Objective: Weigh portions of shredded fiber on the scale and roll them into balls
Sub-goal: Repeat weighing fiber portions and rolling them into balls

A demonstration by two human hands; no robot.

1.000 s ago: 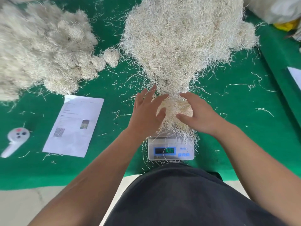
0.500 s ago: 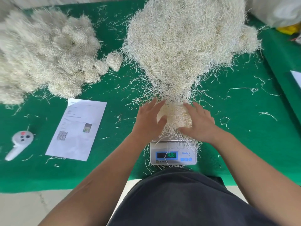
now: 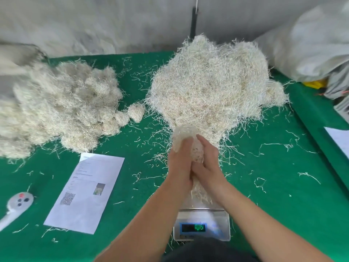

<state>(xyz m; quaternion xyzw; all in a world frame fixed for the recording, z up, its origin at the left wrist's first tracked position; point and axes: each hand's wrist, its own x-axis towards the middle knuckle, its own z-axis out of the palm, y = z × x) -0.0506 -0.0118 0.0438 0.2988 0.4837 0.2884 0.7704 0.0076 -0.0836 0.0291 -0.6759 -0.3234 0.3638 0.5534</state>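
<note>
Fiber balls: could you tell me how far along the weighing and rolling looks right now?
Done: a heap of rolled balls sits at the left. In hand: the left hand and right hand squeeze one portion above the scale. Left: the large loose fiber pile is unportioned, so plenty remains.

Green felt table (image 3: 283, 186) against grey wall (image 3: 113, 21).

Both bare forearms are reaching forward and converging at the middle. The left hand (image 3: 180, 159) and the right hand (image 3: 208, 159) are pressing toward each other, heels nearly touching, fingers (image 3: 186, 143) curling around a clump of fiber (image 3: 196, 150) held between the palms.
</note>
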